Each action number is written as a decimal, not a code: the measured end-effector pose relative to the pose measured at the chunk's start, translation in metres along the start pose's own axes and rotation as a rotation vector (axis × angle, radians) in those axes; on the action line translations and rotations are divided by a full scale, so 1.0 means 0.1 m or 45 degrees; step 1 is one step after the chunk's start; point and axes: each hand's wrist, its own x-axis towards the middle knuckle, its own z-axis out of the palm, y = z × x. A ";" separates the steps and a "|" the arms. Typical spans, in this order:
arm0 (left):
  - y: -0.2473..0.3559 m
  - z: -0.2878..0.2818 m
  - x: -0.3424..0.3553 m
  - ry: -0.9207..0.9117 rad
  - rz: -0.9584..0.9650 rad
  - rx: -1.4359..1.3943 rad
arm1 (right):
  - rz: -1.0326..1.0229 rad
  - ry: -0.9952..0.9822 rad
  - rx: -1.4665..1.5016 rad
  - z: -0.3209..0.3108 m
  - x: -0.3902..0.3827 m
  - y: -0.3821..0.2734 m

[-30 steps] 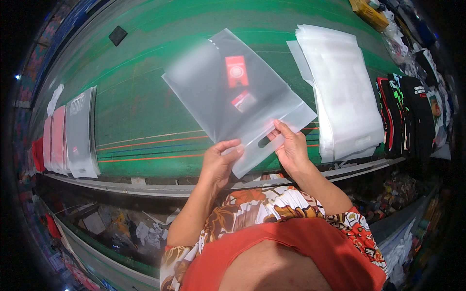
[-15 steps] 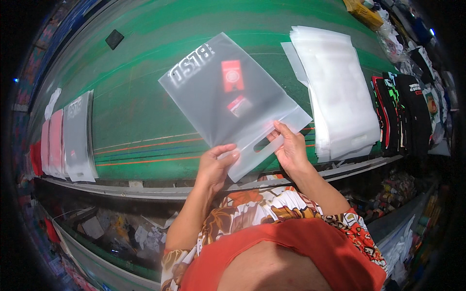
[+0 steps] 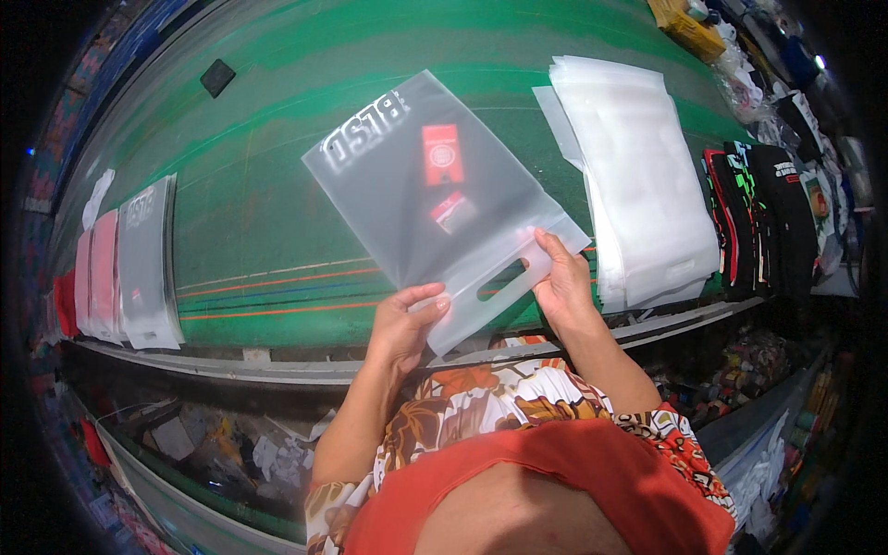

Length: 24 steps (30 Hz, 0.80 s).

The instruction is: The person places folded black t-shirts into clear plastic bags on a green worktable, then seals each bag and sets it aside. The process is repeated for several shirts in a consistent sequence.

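Between my hands is a frosted plastic bag with a cut-out handle, tilted over the green table. Inside it shows a folded dark grey garment with white lettering, plus a red tag and a smaller red and white label. My left hand pinches the bag's near left edge, thumb on top. At the handle's right end, my right hand grips the same edge with its thumb on top. To the right lies a pile of frosted bags.
Packed grey and pink garments lie at the table's left end. Folded black garments sit beyond the bag pile on the right. A small dark square rests at the far left. Below the table's front edge are shelves of scraps.
The near handle edge of the bag has come slightly down toward me, with both hands still gripping it. My right hand has shifted slightly right.
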 end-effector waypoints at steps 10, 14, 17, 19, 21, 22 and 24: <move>-0.03 -0.04 0.03 -0.020 -0.034 -0.021 | -0.034 -0.030 -0.013 0.01 -0.02 -0.04; -0.02 -0.04 0.03 -0.014 -0.015 -0.006 | -0.013 -0.047 0.013 -0.02 0.01 -0.07; -0.03 -0.05 0.04 -0.020 -0.004 -0.001 | -0.051 -0.031 0.043 -0.03 0.07 -0.12; -0.03 -0.06 0.05 -0.023 -0.009 -0.009 | -0.075 0.028 0.039 -0.02 0.08 -0.12; -0.03 -0.05 0.05 -0.018 -0.022 -0.022 | -0.092 0.034 0.015 -0.04 0.11 -0.10; -0.02 -0.05 0.05 -0.016 -0.018 -0.022 | -0.100 0.037 0.002 -0.03 0.11 -0.10; -0.03 -0.04 0.05 -0.010 -0.010 -0.023 | -0.093 0.036 -0.006 0.00 0.07 -0.15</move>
